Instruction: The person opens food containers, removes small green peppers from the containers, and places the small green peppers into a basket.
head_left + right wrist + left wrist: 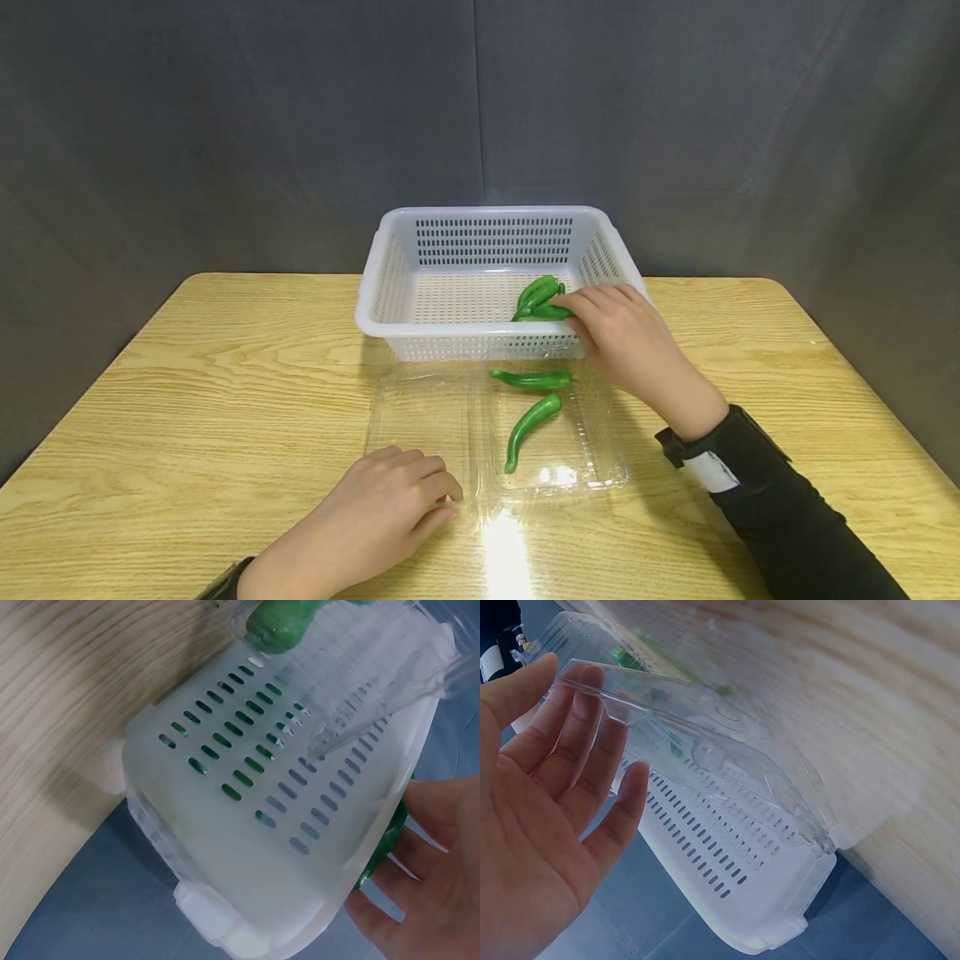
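Observation:
My right hand (626,337) reaches over the front right rim of the white basket (487,329) and holds a green chili pepper (386,841) just inside it. Several more green peppers (538,293) lie together in the basket's right part. In front of it, a clear plastic clamshell box (570,429) lies unfolded on the table, with one straight pepper (532,381) and one curved pepper (528,429) in its right half. My left hand (382,508) is at the near edge of the box's left half, fingers loosely bent and thumb apart; its fingertips overlap the clear edge in the left wrist view.
The wooden table (210,400) carries the basket near its back edge, with the box directly in front. A dark grey curtain (300,125) hangs behind the table. Black bands circle both wrists.

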Motion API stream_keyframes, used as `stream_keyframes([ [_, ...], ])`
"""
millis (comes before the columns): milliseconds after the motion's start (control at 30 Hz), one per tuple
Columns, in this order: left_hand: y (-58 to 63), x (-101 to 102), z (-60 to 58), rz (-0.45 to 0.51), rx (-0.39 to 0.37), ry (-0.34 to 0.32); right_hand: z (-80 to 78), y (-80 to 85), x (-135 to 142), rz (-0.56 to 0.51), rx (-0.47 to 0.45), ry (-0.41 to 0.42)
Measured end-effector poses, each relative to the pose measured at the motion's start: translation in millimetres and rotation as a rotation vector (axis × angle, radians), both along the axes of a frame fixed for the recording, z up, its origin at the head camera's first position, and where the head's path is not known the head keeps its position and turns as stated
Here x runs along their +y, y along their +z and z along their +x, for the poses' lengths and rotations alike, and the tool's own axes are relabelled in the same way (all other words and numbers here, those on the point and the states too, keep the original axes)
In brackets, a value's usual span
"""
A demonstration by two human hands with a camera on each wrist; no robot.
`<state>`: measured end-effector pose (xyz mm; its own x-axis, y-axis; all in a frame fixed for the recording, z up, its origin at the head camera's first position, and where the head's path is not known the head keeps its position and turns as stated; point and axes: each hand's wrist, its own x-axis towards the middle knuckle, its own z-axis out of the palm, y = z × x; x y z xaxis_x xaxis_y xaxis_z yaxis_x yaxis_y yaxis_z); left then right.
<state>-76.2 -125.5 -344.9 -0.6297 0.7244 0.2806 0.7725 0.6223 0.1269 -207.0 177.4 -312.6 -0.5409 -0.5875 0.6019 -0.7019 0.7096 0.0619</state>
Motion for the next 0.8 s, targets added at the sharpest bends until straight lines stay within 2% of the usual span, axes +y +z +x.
stream_keyframes([
  [800,0.3,0.5,-0.7,-0.001,0.005,0.003,-4.4,0.2,4.6,-0.006,-0.041,0.018],
])
